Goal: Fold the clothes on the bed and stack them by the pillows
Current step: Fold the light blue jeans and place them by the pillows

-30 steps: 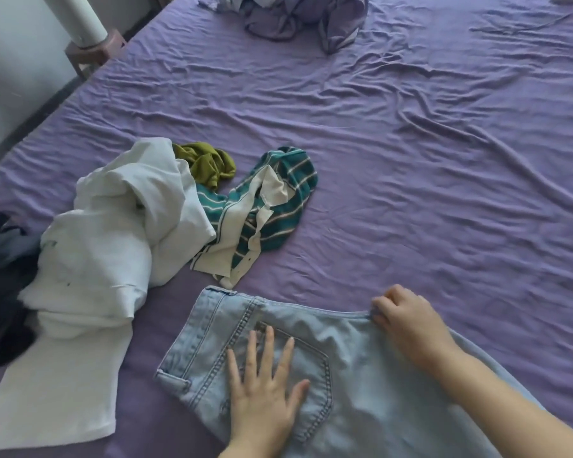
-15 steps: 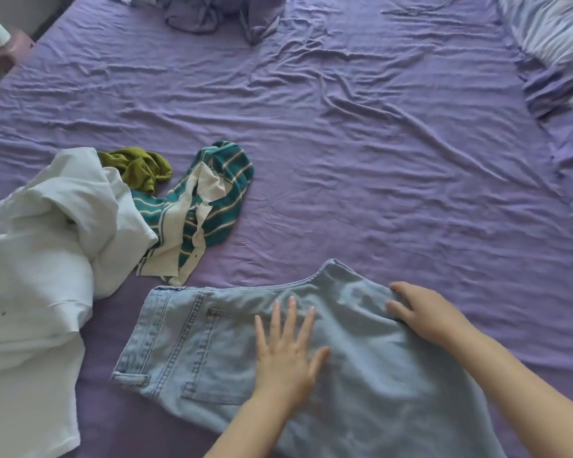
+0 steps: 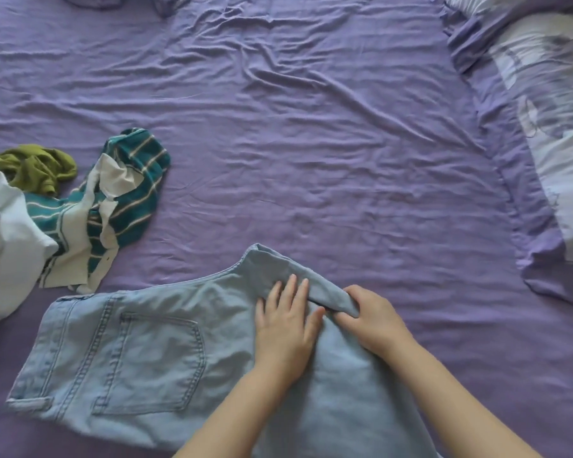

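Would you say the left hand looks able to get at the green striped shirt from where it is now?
Probably yes. The left hand lies flat on the jeans, holding nothing, and only open denim and bare sheet separate it from the striped shirt, which lies uncovered.

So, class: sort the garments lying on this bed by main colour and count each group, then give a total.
Light blue: 1, the jeans under the left hand and right hand
Teal striped: 1, the shirt
Olive green: 1, the crumpled top
White: 1, the white garment
Purple-grey: 1, the bundle at the top edge, mostly cut off
Total: 5
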Available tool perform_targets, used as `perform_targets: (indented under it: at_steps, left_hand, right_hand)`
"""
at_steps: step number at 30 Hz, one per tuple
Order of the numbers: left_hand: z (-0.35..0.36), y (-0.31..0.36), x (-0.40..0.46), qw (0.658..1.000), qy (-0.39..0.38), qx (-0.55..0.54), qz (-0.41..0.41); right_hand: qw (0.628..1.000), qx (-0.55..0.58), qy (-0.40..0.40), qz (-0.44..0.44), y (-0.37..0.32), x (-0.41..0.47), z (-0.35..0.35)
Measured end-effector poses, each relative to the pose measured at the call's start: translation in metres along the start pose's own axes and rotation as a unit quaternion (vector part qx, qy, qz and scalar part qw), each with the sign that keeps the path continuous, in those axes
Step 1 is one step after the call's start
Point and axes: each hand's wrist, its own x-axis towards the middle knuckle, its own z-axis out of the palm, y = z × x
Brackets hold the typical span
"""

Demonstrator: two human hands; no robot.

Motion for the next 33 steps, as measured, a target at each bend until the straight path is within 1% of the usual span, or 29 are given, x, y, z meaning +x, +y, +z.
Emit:
perform_targets:
  at_steps: [2,3,4,6,7,8,9,11,12,13,14,16,17,18,19,20,21,22,23,25,26,28,30,31,32,33]
  left_hand:
    - [-0.025,0.001,0.013,0.993,0.084,0.036,0.075]
    - [-0.037,0.002,0.021,0.988,0.068,0.071,0.118]
    - [-0.049,0.003,0.029,0.981,0.021,0.113,0.156]
    - [-0.070,0.009,0.045,0.960,-0.110,0.153,0.205]
    - [-0.078,0.011,0.051,0.949,-0.144,0.168,0.223]
    - [-0.086,0.013,0.057,0.939,-0.155,0.194,0.240]
    - [-0.094,0.014,0.061,0.929,-0.158,0.223,0.249]
    - [-0.109,0.011,0.066,0.926,-0.139,0.246,0.250]
    - [-0.115,0.009,0.066,0.936,-0.125,0.227,0.240]
    - [-0.119,0.006,0.066,0.951,-0.102,0.184,0.226]
    - [-0.122,0.003,0.064,0.965,-0.080,0.142,0.206]
    - [-0.124,-0.005,0.061,0.982,-0.052,0.098,0.153]
    - [-0.123,-0.007,0.059,0.986,-0.045,0.096,0.128]
    - [-0.122,-0.007,0.057,0.988,-0.041,0.103,0.110]
    - [-0.118,-0.006,0.054,0.988,-0.037,0.110,0.098]
    - [-0.114,-0.002,0.050,0.989,-0.030,0.112,0.094]
    - [-0.109,0.004,0.043,0.991,-0.016,0.096,0.095]
    - [-0.104,0.014,0.032,0.994,-0.003,0.058,0.096]
    - [-0.098,0.026,0.019,0.994,0.007,0.003,0.107]
    - [-0.086,0.052,-0.013,0.984,0.013,-0.079,0.162]
    - [-0.080,0.065,-0.029,0.978,0.006,-0.096,0.185]
    - [-0.070,0.087,-0.055,0.972,-0.028,-0.133,0.193]
    - [-0.067,0.103,-0.068,0.971,-0.045,-0.186,0.146]
    - [-0.068,0.108,-0.071,0.970,-0.036,-0.217,0.109]
    - [-0.071,0.111,-0.072,0.967,-0.019,-0.244,0.067]
    - [-0.074,0.112,-0.070,0.965,0.004,-0.262,0.028]
  right_hand:
    - [0.997,-0.015,0.056,-0.045,-0.007,-0.008,-0.002]
    - [0.994,-0.024,0.078,-0.075,-0.011,-0.013,-0.002]
    - [0.990,-0.030,0.091,-0.102,-0.015,-0.018,-0.002]
    - [0.986,-0.030,0.096,-0.132,-0.019,-0.026,-0.003]
    - [0.987,-0.015,0.094,-0.132,-0.019,-0.027,-0.006]
    - [0.990,0.015,0.080,-0.117,-0.018,-0.027,-0.012]
    - [0.993,0.059,0.045,-0.089,-0.016,-0.026,-0.020]
    - [0.984,0.159,-0.072,-0.037,-0.007,-0.022,-0.036]
    - [0.970,0.198,-0.135,-0.030,-0.002,-0.022,-0.043]
    - [0.955,0.225,-0.190,-0.028,0.003,-0.023,-0.047]
    - [0.942,0.241,-0.231,-0.025,0.008,-0.027,-0.050]
    - [0.928,0.254,-0.270,-0.022,0.023,-0.036,-0.048]
    - [0.926,0.260,-0.273,-0.024,0.030,-0.042,-0.045]
    - [0.927,0.271,-0.257,-0.028,0.036,-0.048,-0.041]
    - [0.935,0.276,-0.218,-0.032,0.038,-0.053,-0.037]
    - [0.953,0.256,-0.158,-0.035,0.039,-0.058,-0.034]
    - [0.975,0.204,-0.087,-0.031,0.037,-0.061,-0.032]
    - [0.990,0.138,-0.015,-0.023,0.034,-0.064,-0.031]
    - [0.996,0.077,0.040,-0.006,0.028,-0.067,-0.032]
    - [0.993,0.001,0.109,0.034,0.013,-0.070,-0.038]
    - [0.990,-0.006,0.134,0.050,0.006,-0.071,-0.044]
    - [0.983,0.053,0.156,0.083,-0.005,-0.072,-0.061]
    - [0.972,0.173,0.118,0.102,-0.014,-0.076,-0.084]
    - [0.955,0.270,0.074,0.096,-0.017,-0.079,-0.092]
    - [0.926,0.368,0.024,0.078,-0.019,-0.084,-0.098]
    - [0.898,0.436,-0.017,0.056,-0.021,-0.090,-0.102]
